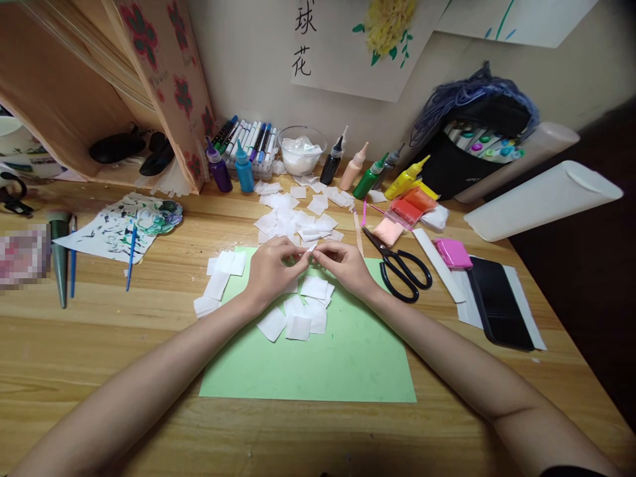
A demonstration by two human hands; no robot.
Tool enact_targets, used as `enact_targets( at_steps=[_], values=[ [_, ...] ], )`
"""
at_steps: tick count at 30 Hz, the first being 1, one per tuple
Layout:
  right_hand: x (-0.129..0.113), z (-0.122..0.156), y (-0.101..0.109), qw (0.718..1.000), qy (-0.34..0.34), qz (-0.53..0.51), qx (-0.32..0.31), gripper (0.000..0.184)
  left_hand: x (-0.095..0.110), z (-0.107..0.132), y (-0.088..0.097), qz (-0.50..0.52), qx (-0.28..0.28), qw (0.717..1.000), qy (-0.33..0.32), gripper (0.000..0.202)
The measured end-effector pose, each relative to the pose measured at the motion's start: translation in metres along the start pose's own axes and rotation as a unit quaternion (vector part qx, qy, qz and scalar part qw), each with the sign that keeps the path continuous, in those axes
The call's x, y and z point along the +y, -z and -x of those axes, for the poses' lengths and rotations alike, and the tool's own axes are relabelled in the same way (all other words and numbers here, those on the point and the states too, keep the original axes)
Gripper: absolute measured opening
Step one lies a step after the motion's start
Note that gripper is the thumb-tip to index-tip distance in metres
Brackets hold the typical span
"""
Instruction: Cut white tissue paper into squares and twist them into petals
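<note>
Above the far edge of a green sheet of paper (308,371), my left hand (272,268) and my right hand (345,265) meet fingertip to fingertip. Between them they pinch a small white paper piece (312,247), which is partly hidden by the fingers. Several white paper squares (298,327) lie loosely overlapped on the green sheet just below my hands. More white squares (283,218) are spread on the wood beyond my fingers, and another group (217,285) lies at the sheet's left edge.
Black-handled scissors (400,268) touch the sheet's right side. Paint bottles (368,175), markers (248,140) and a glass bowl (301,152) line the wall. A black phone (499,301) and pink packet (453,254) lie right; a paint-stained paper (109,228) with brushes lies left.
</note>
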State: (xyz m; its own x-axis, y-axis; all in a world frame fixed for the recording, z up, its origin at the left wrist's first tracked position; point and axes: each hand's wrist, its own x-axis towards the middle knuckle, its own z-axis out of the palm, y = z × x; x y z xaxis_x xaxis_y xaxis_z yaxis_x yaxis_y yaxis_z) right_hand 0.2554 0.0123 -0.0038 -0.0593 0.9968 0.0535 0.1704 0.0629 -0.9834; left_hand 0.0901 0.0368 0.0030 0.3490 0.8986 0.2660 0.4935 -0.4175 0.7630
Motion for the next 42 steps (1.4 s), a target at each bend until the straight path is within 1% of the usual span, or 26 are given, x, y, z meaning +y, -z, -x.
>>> enact_targets(
  at_steps=[7, 19, 35, 38, 42],
  values=[
    [0.002, 0.0005, 0.0002, 0.999, 0.01, 0.035, 0.0, 0.016, 0.0003, -0.0003, 0.0002, 0.003, 0.0, 1.0, -0.004, 0.015],
    [0.002, 0.0006, 0.0, 0.999, 0.008, 0.036, 0.0, 0.012, -0.0007, -0.0002, -0.0005, 0.004, 0.005, 1.0, -0.022, 0.015],
    [-0.0009, 0.001, 0.0011, 0.999, 0.02, 0.033, -0.018, 0.01, 0.0039, 0.0002, 0.0016, -0.018, -0.018, 0.999, -0.036, 0.016],
    [-0.001, 0.0012, 0.001, 0.999, 0.021, 0.039, -0.015, 0.01, 0.0037, 0.0006, 0.0014, -0.017, -0.012, 0.999, -0.03, 0.016],
    [-0.0019, 0.0007, 0.0014, 0.999, 0.023, 0.046, -0.007, 0.009, 0.0037, 0.0004, 0.0016, -0.011, 0.015, 1.0, -0.013, 0.016]
  ],
)
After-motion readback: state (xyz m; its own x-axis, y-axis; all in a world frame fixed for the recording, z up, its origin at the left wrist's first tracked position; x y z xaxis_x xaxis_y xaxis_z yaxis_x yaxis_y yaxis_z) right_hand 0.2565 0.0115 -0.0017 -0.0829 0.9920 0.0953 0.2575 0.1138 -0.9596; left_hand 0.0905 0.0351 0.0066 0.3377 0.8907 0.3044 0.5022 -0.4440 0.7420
